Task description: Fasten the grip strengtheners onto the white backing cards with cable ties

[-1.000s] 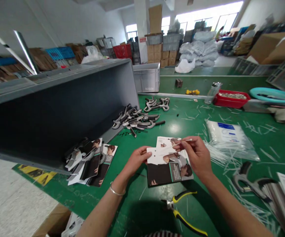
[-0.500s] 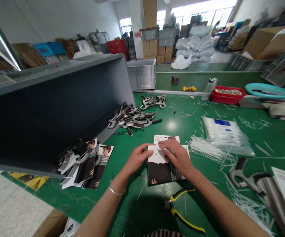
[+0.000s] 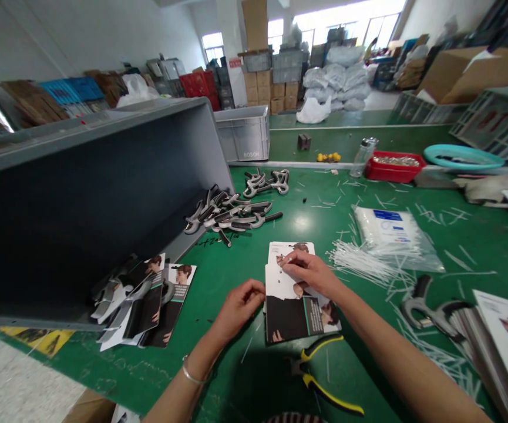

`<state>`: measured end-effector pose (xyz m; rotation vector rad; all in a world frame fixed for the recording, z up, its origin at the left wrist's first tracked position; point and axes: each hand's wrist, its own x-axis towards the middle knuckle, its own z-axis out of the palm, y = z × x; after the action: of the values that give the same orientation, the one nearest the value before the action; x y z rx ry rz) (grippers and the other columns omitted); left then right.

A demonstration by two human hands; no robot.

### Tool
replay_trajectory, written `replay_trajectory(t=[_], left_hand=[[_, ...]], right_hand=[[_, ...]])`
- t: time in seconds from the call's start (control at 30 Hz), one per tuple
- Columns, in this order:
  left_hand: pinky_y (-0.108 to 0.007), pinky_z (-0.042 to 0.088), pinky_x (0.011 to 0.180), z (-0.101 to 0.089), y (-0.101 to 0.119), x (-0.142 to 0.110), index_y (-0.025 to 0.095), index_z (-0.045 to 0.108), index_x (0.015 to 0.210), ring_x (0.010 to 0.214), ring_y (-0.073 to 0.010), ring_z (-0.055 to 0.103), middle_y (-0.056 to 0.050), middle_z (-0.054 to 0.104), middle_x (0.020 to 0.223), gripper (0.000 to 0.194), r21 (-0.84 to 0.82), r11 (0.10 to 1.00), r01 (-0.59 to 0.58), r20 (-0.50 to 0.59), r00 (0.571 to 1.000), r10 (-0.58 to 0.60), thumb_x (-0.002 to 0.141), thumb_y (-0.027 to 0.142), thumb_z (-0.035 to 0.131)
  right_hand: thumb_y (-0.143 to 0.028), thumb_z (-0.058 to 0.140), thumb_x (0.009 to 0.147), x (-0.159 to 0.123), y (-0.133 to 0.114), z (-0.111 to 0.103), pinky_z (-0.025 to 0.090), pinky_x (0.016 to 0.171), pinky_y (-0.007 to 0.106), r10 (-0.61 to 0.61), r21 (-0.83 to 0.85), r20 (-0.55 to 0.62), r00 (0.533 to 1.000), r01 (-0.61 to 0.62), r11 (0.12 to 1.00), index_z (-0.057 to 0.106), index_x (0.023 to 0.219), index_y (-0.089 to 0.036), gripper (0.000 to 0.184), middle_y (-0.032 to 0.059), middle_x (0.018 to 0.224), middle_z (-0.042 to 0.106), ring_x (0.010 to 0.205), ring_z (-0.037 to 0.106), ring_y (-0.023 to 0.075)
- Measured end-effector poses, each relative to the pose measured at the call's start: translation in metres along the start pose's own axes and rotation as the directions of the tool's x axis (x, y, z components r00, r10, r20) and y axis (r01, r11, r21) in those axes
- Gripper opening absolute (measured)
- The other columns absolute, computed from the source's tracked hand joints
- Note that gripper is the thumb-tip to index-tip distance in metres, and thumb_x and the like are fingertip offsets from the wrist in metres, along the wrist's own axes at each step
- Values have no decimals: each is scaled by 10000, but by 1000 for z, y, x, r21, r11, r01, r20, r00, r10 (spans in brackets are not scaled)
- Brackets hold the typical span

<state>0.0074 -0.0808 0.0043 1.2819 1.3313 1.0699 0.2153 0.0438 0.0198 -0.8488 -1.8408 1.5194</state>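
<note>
A printed packaging card [image 3: 295, 314] lies flat on the green table [image 3: 254, 376], over a second card [image 3: 286, 251]. My right hand [image 3: 309, 271] rests on the card's white upper part with fingers pinched at its top; what they pinch is too small to name. My left hand [image 3: 238, 305] is curled at the card's left edge, fingertips touching it. Yellow-handled pliers [image 3: 319, 382] lie just below the card.
A large grey bin [image 3: 81, 194] lies on its side at left, with finished carded tools [image 3: 141, 296] at its mouth. Loose grey tools [image 3: 231, 212] are piled behind. White cable ties [image 3: 363, 264] and their bag [image 3: 390, 232] sit right; card stack [image 3: 504, 341] at far right.
The card was lifted with a white tie held above it; it has been laid flat on the table. My right hand came down onto it and my left slid to its edge.
</note>
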Motion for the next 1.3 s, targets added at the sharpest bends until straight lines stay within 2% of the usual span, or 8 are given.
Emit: replay_trajectory(t=[0.2,0.33,0.47,0.63,0.9,1.0,1.1,1.3], left_hand=[[-285,467,827,-14,9,-23,251,740,1044,898,-206,637,-68,710,961,228,273,943,-190,249,961,121,940,287,540],[-290,438,808,-5,-1,-15,235,741,927,862,-204,594,-62,653,900,167,426,886,-185,12,980,199,912,252,575],[-307,425,897,11,-5,4,215,728,964,972,-213,561,-81,609,1026,184,339,920,-196,-181,946,268,897,200,557],[-302,446,885,26,-13,13,218,733,1021,948,-215,576,-67,650,998,210,111,978,-177,-138,972,191,897,256,568],[-298,461,861,27,-16,11,198,715,1011,940,-212,607,-68,686,1037,205,-48,996,-76,-163,984,67,881,316,609],[-274,475,796,30,-11,10,192,641,1099,894,-193,627,-65,698,1029,309,-242,970,-1,-197,979,-48,877,406,624],[-255,471,743,30,-4,9,186,604,1132,849,-174,632,-66,703,1007,384,-363,931,31,-245,961,-128,920,499,535],[-228,419,601,9,1,25,141,684,874,660,-142,585,-19,671,748,324,-137,977,161,-186,965,-185,709,402,780]], right_hand=[[-452,688,819,5,8,8,448,679,265,31,55,47,998,-33,998,694,888,-200,261,8,840,674,736,583,147],[-437,684,828,6,11,12,442,664,257,19,64,59,998,-23,998,698,886,-200,245,7,824,671,721,580,141],[-448,667,844,5,11,15,466,701,276,-3,28,61,998,2,1000,712,916,-210,252,24,879,697,779,609,166],[-438,621,888,0,11,13,473,763,287,-33,-30,96,995,36,999,718,988,-229,251,28,965,703,855,619,181],[-392,603,915,-6,11,12,465,852,329,-128,-155,141,982,149,977,661,1009,-233,194,32,1000,671,921,601,197],[-346,731,830,-9,5,17,425,963,395,-223,-311,151,963,261,914,638,970,-236,200,51,1119,650,1053,568,237],[-272,690,870,-13,0,23,386,1014,425,-330,-438,170,929,371,819,638,874,-226,70,65,1189,631,1130,531,245],[-262,616,924,-14,-8,21,358,1043,454,-372,-492,163,914,402,772,640,867,-226,72,62,1219,639,1156,530,238]])
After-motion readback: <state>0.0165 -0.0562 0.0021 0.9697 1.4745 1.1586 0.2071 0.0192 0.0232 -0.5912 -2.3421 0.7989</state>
